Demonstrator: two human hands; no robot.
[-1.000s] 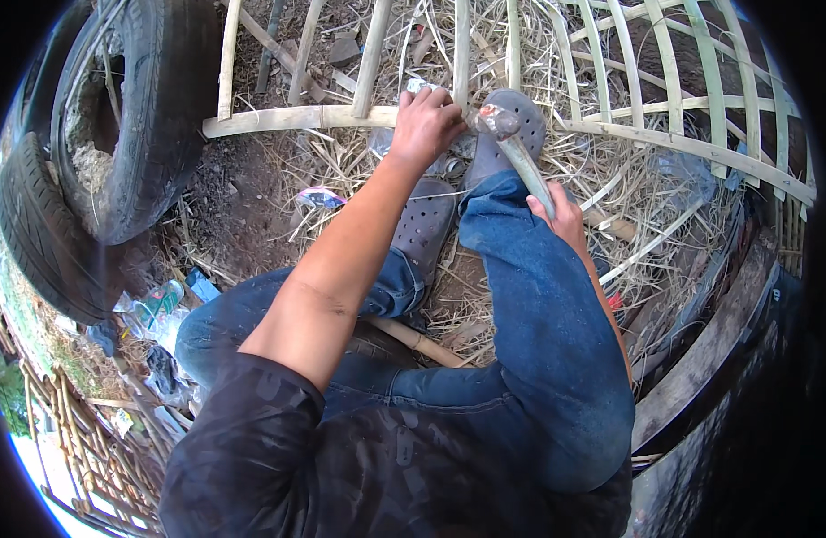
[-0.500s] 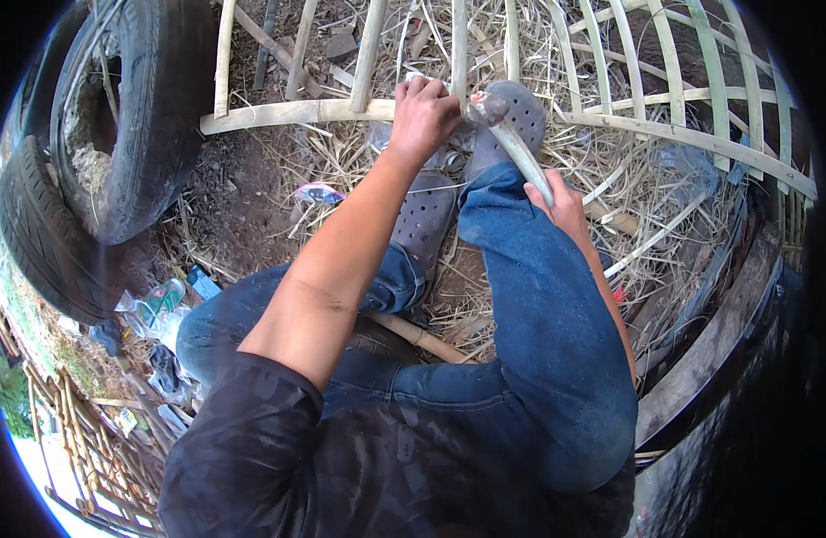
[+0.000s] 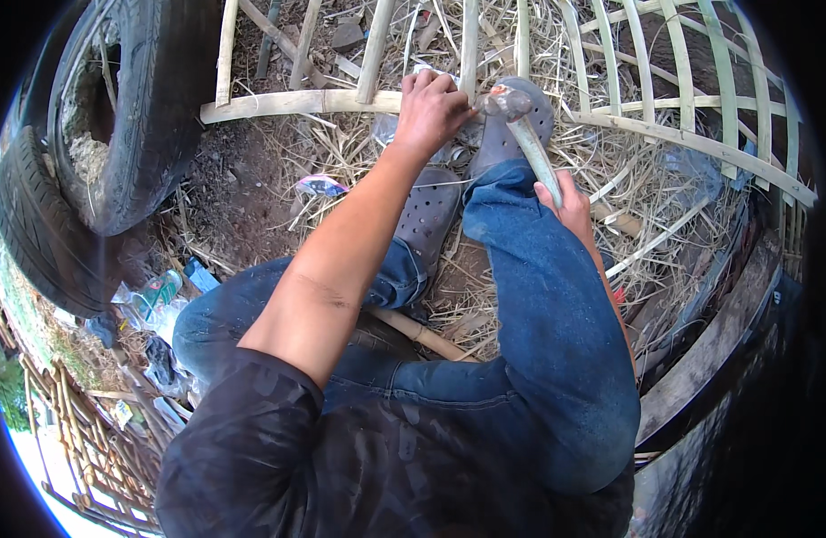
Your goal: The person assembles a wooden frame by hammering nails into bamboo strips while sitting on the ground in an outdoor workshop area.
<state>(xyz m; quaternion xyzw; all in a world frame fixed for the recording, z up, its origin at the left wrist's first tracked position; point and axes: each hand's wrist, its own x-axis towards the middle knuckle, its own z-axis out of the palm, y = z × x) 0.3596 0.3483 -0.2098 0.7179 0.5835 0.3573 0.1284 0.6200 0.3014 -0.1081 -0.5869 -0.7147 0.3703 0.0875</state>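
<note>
a: where to begin, reading across?

b: upper left of the frame, at the worn tyres (image 3: 153,117). then across to upper centre: pale bamboo rail (image 3: 278,105), lying crosswise, met by bamboo slats (image 3: 374,54) from above.

a: and the left hand (image 3: 431,109)?

b: upper centre, fingers bent together at the rail's right stretch; fingertips hidden, so cannot tell whether pinching anything.

a: further right?

b: hammer (image 3: 530,146), head up, over the grey clog (image 3: 492,152); handle clamped in the right hand (image 3: 570,204), right of centre.

a: how to do this well?

b: probably best to press the rail steady, keep fingers away from the hammer head (very near it, and toes below), grip lower for control, and, if striking, tap short and square to avoid splitting.

a: any writing?

b: coloured wrapper (image 3: 321,185), left of centre: too small to read. pale mark (image 3: 777,298) at the right edge: likewise. no brand legible.
</note>
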